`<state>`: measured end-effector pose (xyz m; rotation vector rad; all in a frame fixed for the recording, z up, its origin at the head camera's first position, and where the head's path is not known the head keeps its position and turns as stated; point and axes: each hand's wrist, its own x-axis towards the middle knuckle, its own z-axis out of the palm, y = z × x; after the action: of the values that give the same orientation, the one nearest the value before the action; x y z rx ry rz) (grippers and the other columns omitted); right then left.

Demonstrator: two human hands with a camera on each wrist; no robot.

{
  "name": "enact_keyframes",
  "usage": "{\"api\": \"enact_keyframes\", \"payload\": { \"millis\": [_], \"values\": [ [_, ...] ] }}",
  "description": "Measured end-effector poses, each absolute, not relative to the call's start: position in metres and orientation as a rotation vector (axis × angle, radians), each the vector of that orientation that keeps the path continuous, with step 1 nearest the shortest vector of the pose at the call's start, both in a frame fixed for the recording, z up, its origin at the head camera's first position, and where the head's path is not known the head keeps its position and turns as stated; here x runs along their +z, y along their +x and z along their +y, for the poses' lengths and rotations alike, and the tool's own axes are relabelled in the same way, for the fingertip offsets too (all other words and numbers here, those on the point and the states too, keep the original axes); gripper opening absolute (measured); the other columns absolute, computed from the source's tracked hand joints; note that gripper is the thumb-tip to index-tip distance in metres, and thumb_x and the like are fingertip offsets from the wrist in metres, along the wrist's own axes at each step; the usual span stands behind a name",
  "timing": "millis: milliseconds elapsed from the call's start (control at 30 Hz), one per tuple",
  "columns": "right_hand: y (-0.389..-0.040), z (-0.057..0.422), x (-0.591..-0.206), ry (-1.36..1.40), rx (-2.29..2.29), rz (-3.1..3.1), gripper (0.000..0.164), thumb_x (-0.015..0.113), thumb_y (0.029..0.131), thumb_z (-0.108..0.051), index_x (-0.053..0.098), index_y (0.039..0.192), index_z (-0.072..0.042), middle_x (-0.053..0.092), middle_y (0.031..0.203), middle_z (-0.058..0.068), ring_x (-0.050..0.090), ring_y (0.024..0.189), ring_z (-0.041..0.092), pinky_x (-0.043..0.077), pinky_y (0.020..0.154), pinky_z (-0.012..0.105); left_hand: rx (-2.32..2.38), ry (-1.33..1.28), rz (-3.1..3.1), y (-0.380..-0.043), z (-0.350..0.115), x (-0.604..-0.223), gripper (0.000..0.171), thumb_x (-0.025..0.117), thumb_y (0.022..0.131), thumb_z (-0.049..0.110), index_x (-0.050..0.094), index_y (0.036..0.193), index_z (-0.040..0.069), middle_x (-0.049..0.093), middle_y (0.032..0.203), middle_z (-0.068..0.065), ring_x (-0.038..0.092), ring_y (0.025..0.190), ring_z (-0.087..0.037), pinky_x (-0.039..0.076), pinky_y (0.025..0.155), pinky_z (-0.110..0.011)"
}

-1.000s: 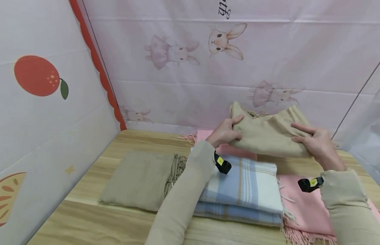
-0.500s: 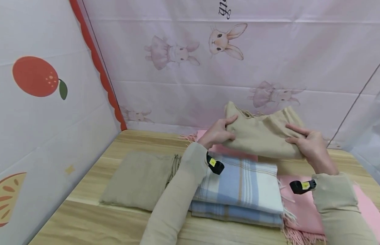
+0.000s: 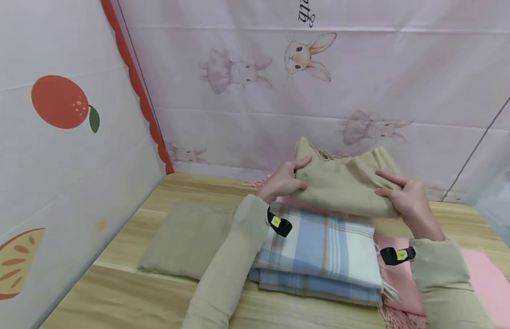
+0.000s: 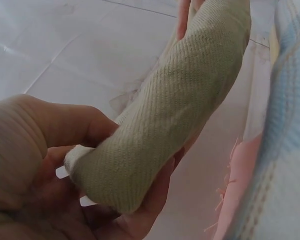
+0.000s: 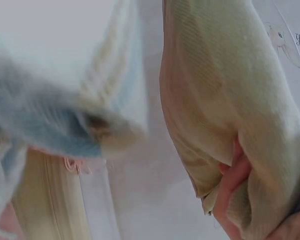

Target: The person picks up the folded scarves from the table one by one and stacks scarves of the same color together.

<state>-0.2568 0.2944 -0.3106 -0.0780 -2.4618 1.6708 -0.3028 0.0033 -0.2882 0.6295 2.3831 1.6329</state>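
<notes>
Fingers (image 4: 157, 200) of left hand (image 3: 281, 182) grip one end of beige scarf (image 3: 341, 185); fingers of right hand (image 3: 408, 196) grip opposite end. Beige scarf held raised above wooden table (image 3: 111, 292), slung between hands, in front of rabbit-print curtain (image 3: 246, 128). Folded plaid scarf (image 3: 316, 251) lies on table, nearer person. Khaki scarf (image 3: 181, 237) lies left of plaid scarf; pink scarf (image 3: 402, 283) right, partly behind right sleeve (image 3: 441, 274).

high head view, close wrist views, all sharing beige cloth (image 3: 341, 187)
</notes>
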Motion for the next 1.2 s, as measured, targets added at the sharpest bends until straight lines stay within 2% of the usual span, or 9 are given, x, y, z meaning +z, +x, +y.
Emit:
{"api": "enact_keyframes", "payload": {
  "millis": [133,367,567,733,933,1200],
  "values": [
    [-0.257,0.287,-0.312,-0.076,1.671,-2.471,0.059,0.069,0.093,-0.002,0.046,0.147,0.0,0.028,0.159,0.027,0.029,0.143,0.039,0.046,0.075,0.008,1.627,0.624,2.388,-0.301,-0.004,-0.29,0.085,0.062,0.082,-0.015,0.039,0.157,0.019,0.032,0.162,-0.014,0.05,0.1,-0.02,0.037,0.058,-0.023],
    [-0.257,0.282,-0.309,-0.059,1.63,-2.488,0.058,0.069,0.093,-0.003,0.047,0.146,0.004,0.029,0.157,0.029,0.029,0.142,0.043,0.045,0.073,0.007,1.633,0.621,2.397,-0.299,-0.011,-0.292,0.084,0.063,0.084,-0.014,0.038,0.157,0.02,0.035,0.16,-0.014,0.051,0.106,-0.02,0.041,0.061,-0.023],
    [-0.255,0.279,-0.306,-0.065,1.604,-2.502,0.058,0.07,0.093,-0.006,0.048,0.146,0.003,0.03,0.157,0.029,0.028,0.143,0.041,0.043,0.076,0.006,1.656,0.615,2.375,-0.296,-0.014,-0.293,0.084,0.063,0.085,-0.014,0.037,0.158,0.019,0.03,0.164,-0.007,0.05,0.116,-0.018,0.044,0.068,-0.023],
    [-0.252,0.276,-0.304,-0.064,1.588,-2.52,0.058,0.07,0.092,-0.006,0.049,0.146,0.0,0.028,0.158,0.028,0.024,0.145,0.039,0.038,0.081,0.003,1.657,0.621,2.372,-0.294,-0.018,-0.293,0.084,0.063,0.086,-0.014,0.037,0.158,0.02,0.028,0.164,-0.008,0.049,0.118,-0.018,0.045,0.07,-0.022],
    [-0.249,0.272,-0.301,-0.053,1.595,-2.531,0.058,0.07,0.094,-0.009,0.049,0.148,-0.003,0.026,0.159,0.027,0.023,0.146,0.04,0.041,0.079,0.005,1.65,0.645,2.381,-0.291,-0.025,-0.291,0.083,0.062,0.086,-0.014,0.036,0.158,0.02,0.028,0.164,-0.011,0.049,0.119,-0.019,0.045,0.07,-0.022],
    [-0.245,0.262,-0.3,-0.038,1.655,-2.487,0.059,0.07,0.093,-0.005,0.049,0.147,-0.001,0.028,0.16,0.024,0.024,0.145,0.039,0.044,0.08,0.007,1.638,0.627,2.415,-0.287,-0.035,-0.29,0.083,0.064,0.087,-0.011,0.038,0.157,0.022,0.028,0.164,-0.008,0.046,0.13,-0.018,0.046,0.076,-0.023]
  ]
}}
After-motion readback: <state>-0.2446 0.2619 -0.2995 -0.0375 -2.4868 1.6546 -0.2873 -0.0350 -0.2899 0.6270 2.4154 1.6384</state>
